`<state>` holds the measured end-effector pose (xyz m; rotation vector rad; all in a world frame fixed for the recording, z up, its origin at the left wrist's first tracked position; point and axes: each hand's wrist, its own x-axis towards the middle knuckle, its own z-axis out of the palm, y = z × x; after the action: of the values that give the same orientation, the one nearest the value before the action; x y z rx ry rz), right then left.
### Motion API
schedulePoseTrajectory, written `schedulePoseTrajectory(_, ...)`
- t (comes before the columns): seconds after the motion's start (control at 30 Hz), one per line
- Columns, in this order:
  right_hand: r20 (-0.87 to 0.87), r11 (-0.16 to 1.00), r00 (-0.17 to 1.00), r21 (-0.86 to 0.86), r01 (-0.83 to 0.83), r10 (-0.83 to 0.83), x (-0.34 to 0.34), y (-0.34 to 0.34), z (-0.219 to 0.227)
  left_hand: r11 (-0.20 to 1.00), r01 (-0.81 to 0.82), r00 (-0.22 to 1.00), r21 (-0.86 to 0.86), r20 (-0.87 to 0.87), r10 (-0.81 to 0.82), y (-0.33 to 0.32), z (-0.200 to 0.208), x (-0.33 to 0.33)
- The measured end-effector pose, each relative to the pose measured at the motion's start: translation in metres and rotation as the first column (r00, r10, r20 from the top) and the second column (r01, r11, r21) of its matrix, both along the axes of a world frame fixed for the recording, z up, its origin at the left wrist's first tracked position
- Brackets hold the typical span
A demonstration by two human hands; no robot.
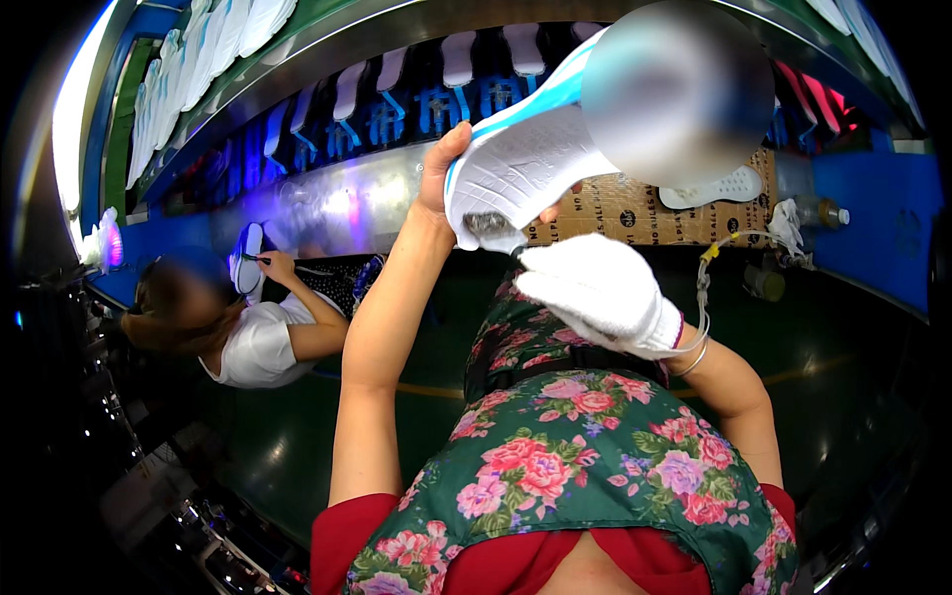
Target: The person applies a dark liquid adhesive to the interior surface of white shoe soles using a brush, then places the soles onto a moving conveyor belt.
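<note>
A shoe workshop: a long conveyor rack (397, 109) carries rows of white and blue soles above a dark green floor. The bare left hand (441, 169) has its fingers clasped round a white shoe sole (526, 164) with a blue edge, held up high. The white-gloved right hand (600, 293) is curled just below the sole's heel end; what it grips is hidden. A co-worker (258, 337) sits at left.

A worker's bare left hand (439, 174) grips a white shoe sole (526, 164) with a blue edge, thumb along its rim. The white-gloved right hand (600, 293) presses a brush (493, 229) to the sole just beyond its fingertips. Nearby, a co-worker in a white shirt (260, 344) handles another sole (246, 260).
</note>
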<state>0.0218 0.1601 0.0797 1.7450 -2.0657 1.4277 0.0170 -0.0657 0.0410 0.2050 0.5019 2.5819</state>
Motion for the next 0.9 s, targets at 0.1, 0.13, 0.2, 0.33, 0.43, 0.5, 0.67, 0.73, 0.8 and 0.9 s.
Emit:
schedulePoseTrajectory(0.1, 0.185, 0.995, 0.978, -0.036, -0.088, 0.093, 0.012, -0.002, 0.009, 0.998, 0.006, 1.000, 0.060, -0.021, -0.005, 0.004, 0.002, -0.002)
schedulePoseTrajectory(0.13, 0.269, 0.995, 0.958, -0.039, -0.087, 0.094, 0.009, -0.002, 0.014, 0.998, -0.003, 0.999, 0.062, -0.049, 0.006, 0.003, 0.002, -0.002)
schedulePoseTrajectory(0.2, 0.457, 0.999, 0.890, -0.047, 0.010, 0.013, 0.002, -0.002, 0.021, 0.997, -0.014, 0.994, 0.072, -0.107, 0.022, 0.001, 0.003, -0.004)
schedulePoseTrajectory(0.33, 0.363, 0.994, 0.929, -0.048, 0.100, -0.076, 0.003, -0.009, 0.015, 0.999, -0.019, 0.989, -0.040, -0.144, 0.013, -0.002, -0.001, -0.011)
schedulePoseTrajectory(0.43, 0.478, 0.998, 0.878, -0.033, 0.050, -0.028, 0.008, -0.008, 0.014, 0.996, -0.045, 0.995, 0.072, -0.088, 0.052, 0.003, -0.004, -0.009)
schedulePoseTrajectory(0.5, 0.603, 0.981, 0.790, -0.056, 0.183, -0.113, 0.003, -0.010, 0.009, 0.996, -0.024, 0.992, 0.082, -0.120, 0.034, -0.002, -0.007, -0.012)
schedulePoseTrajectory(0.67, 0.655, 1.000, 0.755, -0.008, -0.026, 0.025, 0.004, -0.013, 0.014, 0.988, -0.156, 0.986, 0.007, 0.065, 0.155, -0.008, -0.012, -0.003)
schedulePoseTrajectory(0.73, 0.706, 0.987, 0.704, -0.047, 0.155, -0.078, 0.000, -0.011, 0.010, 0.980, -0.199, 0.969, 0.017, 0.153, 0.194, -0.006, -0.013, 0.002)
schedulePoseTrajectory(0.8, 0.652, 0.982, 0.744, 0.009, 0.186, -0.147, -0.004, -0.014, 0.010, 0.974, -0.227, 0.957, 0.024, 0.190, 0.218, -0.004, -0.020, 0.011)
schedulePoseTrajectory(0.9, 0.692, 1.000, 0.722, 0.024, -0.002, -0.015, 0.003, -0.015, 0.010, 0.960, -0.248, 0.953, 0.130, 0.210, 0.218, -0.004, -0.024, 0.026)
